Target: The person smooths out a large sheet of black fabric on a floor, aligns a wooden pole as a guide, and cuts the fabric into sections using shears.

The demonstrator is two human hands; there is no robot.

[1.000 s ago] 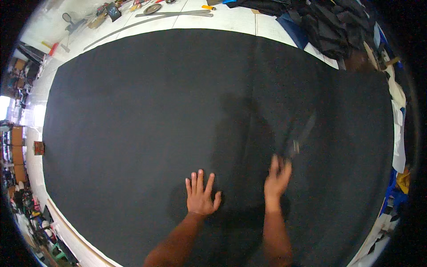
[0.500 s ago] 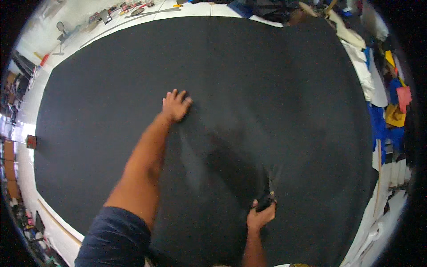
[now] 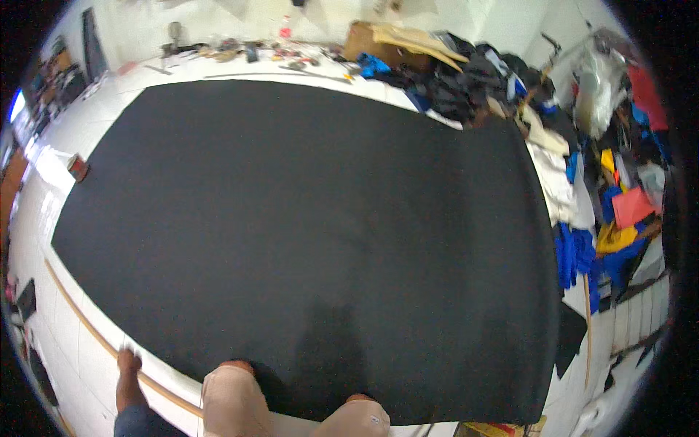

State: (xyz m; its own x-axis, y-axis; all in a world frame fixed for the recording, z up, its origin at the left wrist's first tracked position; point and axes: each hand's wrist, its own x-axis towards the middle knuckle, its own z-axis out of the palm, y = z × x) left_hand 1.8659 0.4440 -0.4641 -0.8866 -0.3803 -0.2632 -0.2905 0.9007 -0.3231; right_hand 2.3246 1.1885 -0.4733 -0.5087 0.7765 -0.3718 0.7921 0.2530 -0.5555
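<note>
**Work Area: Surroundings and Lighting**

A white wall point(image 3: 328, 22) is bounding the far side of the room and is meeting a second white wall point(image 3: 520, 25) at a corner toward the right. White floor tiles point(image 3: 105, 109) are covering the ground, thin joint lines dividing them. A tall dark panel point(image 3: 93, 40) is standing upright at the far left. A bluish-white bright patch point(image 3: 17, 105) is glowing at the left edge, its source not showing clearly. Pale glare point(image 3: 52, 169) is reflecting off the tiles nearby.

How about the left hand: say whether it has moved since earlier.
Yes: the left hand moved left and nearer, off the black fabric, to the wooden strip.
</note>
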